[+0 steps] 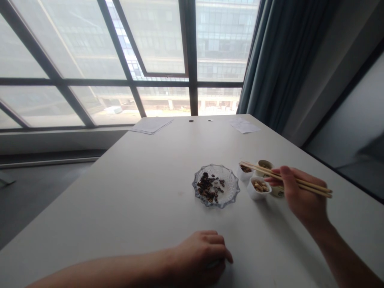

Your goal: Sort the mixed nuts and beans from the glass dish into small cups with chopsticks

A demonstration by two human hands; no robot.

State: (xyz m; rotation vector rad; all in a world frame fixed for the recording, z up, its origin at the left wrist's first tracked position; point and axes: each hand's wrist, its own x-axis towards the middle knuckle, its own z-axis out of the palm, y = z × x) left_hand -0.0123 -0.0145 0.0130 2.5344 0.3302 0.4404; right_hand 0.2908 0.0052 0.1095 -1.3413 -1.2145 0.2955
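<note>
Two hands on my feed: the right hand (300, 196) pinches wooden chopsticks (288, 177) beside white cups (254, 194), at 3 o'clock from a glass dish (237, 186) of dark seeds (208, 187); the left hand (201, 258) rests curled on the counter (120, 192), its palm hidden from me.

Pair of wooden chopsticks (288, 179) in right hand (303, 196), right of frame, lying nearly level, tips pointing left, just over a small white cup of dark pieces (245, 175). Beside it, a white cup of pale nuts (251, 193) and a round cup (264, 163), contents too small to tell. Left of these, scalloped glass dish (231, 196) holding dark seeds (208, 187), scattered. Left hand (201, 258) at bottom centre, fingers curled, well apart from all.
</note>
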